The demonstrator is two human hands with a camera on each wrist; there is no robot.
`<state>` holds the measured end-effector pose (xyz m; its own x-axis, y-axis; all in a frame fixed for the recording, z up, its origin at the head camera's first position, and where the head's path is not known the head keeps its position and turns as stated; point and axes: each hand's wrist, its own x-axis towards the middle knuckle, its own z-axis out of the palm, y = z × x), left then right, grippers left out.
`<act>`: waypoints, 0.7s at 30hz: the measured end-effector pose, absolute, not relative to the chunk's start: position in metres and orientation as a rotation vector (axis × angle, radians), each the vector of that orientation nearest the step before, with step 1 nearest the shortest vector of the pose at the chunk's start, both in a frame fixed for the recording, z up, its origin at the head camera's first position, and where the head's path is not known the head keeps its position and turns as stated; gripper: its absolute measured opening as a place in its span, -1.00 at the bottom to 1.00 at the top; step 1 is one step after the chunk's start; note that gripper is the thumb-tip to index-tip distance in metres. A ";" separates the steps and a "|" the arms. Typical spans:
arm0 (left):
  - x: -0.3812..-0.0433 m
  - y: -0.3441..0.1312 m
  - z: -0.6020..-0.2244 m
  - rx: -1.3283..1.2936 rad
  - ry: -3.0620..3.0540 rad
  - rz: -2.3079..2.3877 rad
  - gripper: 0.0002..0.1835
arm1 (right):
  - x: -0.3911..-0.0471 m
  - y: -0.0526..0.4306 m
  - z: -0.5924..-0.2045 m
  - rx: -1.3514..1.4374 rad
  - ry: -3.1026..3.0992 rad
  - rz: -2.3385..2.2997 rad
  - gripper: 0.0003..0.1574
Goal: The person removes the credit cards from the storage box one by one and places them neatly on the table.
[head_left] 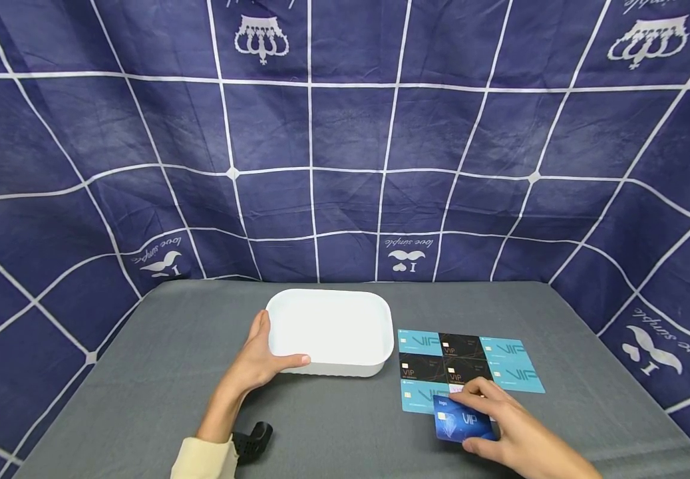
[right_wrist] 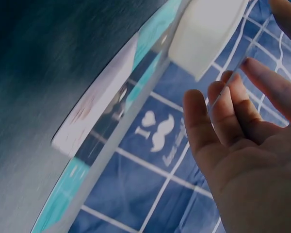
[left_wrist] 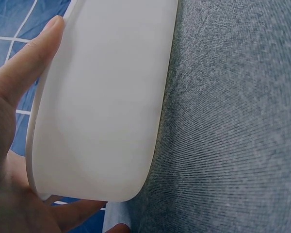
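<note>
My left hand [head_left: 263, 359] grips the near left corner of a white plastic tub [head_left: 329, 326], thumb along the front wall and fingers against the left side. The left wrist view shows the thumb at the rim of the tub [left_wrist: 102, 97]. Between thumb and fingers, my right hand [head_left: 503, 422] pinches a blue VIP card [head_left: 463, 419]. Seen edge-on in the right wrist view, that card [right_wrist: 240, 60] is a thin line at the fingertips. It is held close over the near side of several laid-out cards, overlapping a pinkish-white card [head_left: 455, 388], which is mostly hidden.
Right of the tub, teal VIP cards [head_left: 518, 377] and black VIP cards [head_left: 421, 367] lie edge to edge in rows on the grey cloth-covered table [head_left: 333, 426]. A blue gridded curtain [head_left: 345, 133] hangs behind and at both sides. A black band [head_left: 253, 442] is on the left wrist.
</note>
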<state>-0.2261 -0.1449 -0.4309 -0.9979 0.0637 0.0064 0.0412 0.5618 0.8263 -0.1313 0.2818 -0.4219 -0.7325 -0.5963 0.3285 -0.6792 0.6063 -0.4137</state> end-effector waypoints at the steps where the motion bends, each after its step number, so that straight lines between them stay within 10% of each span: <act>1: -0.226 -0.145 -0.431 0.093 2.756 1.455 0.49 | -0.131 0.286 -0.423 1.066 -2.669 0.778 -0.28; 21: -0.226 -0.145 -0.431 0.093 2.757 1.444 0.48 | -0.127 0.352 -0.438 0.930 -2.674 0.426 -0.27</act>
<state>-0.2259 -0.1448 -0.4307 -0.9978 0.0661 0.0032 0.0402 0.5680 0.8220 -0.1265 0.3520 -0.4384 -0.7547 -0.5541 0.3513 -0.6359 0.7496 -0.1837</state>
